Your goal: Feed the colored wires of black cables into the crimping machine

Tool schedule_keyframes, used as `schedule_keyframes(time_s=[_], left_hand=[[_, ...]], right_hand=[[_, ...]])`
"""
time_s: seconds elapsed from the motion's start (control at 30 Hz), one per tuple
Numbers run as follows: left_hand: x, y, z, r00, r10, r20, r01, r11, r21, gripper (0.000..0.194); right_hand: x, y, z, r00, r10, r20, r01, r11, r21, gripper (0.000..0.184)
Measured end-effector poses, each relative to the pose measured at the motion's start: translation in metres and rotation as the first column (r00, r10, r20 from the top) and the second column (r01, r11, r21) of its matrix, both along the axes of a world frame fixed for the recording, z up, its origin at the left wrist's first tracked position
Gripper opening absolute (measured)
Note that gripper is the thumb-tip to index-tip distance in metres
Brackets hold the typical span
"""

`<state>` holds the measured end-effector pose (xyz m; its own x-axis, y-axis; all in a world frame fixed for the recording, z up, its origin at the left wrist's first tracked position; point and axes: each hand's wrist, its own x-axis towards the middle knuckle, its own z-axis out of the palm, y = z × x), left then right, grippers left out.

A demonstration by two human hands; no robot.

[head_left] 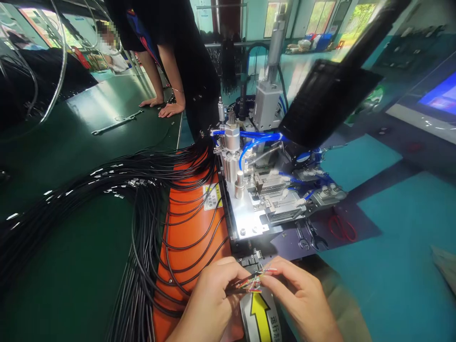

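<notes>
Pinching a cable end (251,283) with bare coloured cores, the left hand (208,301) and right hand (299,297) gripped it above the orange pad's (188,242) near edge; other cables (156,164) already bore metal terminals (133,182).

One left hand (210,304) and one right hand (299,297) share one multicoloured wire end (254,281), with two co-worker hands (160,107), three spanners (117,122), one pair of red scissors (342,227), one yellow arrow label (260,316), and too many black cables (142,213) to count.
</notes>
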<state>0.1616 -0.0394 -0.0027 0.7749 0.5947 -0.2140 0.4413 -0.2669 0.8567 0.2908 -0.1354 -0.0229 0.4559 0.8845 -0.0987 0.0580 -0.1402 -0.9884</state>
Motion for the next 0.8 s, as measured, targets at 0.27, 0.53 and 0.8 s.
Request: schedule_keyframes(time_s=[0.27,0.53,0.8], left_hand=[[0.000,-0.004,0.002,0.996,0.059,0.067,-0.059,0.998,0.000,0.010],[0.000,-0.011,0.004,0.983,0.149,0.105,-0.149,0.989,-0.004,0.016],[0.002,-0.008,-0.002,0.972,0.191,0.137,-0.181,0.980,-0.083,0.016]], right_hand=[[-0.001,0.000,-0.002,0.995,-0.028,-0.100,0.021,0.997,-0.069,0.018],[-0.005,0.003,-0.004,0.756,0.015,-0.654,-0.105,0.990,-0.099,0.020],[-0.012,0.002,0.007,0.993,0.043,0.109,-0.041,0.999,-0.018,0.026]])
